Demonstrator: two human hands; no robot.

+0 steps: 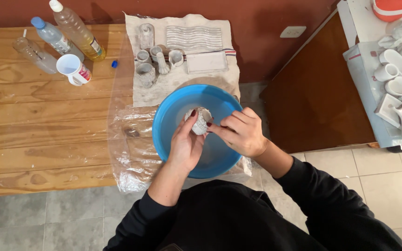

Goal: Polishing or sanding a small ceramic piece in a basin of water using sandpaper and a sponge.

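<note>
On the far left of the wooden counter [47,125], three plastic bottles [56,38] are lying tilted beside a white cup [72,69], with a small blue cap [114,64] just to their right. Next, a cloth [182,79] is carrying a cluster of small grey-white moulds [153,58], a ribbed slab [193,37] and a flat rectangular tray [206,62]. A clear plastic sheet [129,148] is covering the counter edge under a blue bowl [173,111].

Over the middle of that bowl, the left hand [185,144] is reaching up from below, palm turned inward, its fingers curled around the left side of a small pale mould [201,122] and gripping it. The mould is sitting between both hands, directly ahead of the person, apparently upright, though its long axis is hard to make out. The right hand [242,132] is coming in from the right, wrist bent, fingertips [212,126] pinched against the mould's right edge; both hands are equally close and both are touching it.

Further right, a dark side table [317,102] is standing apart, and a tray [366,88] at the far right is holding more white cast pieces [398,86].
</note>
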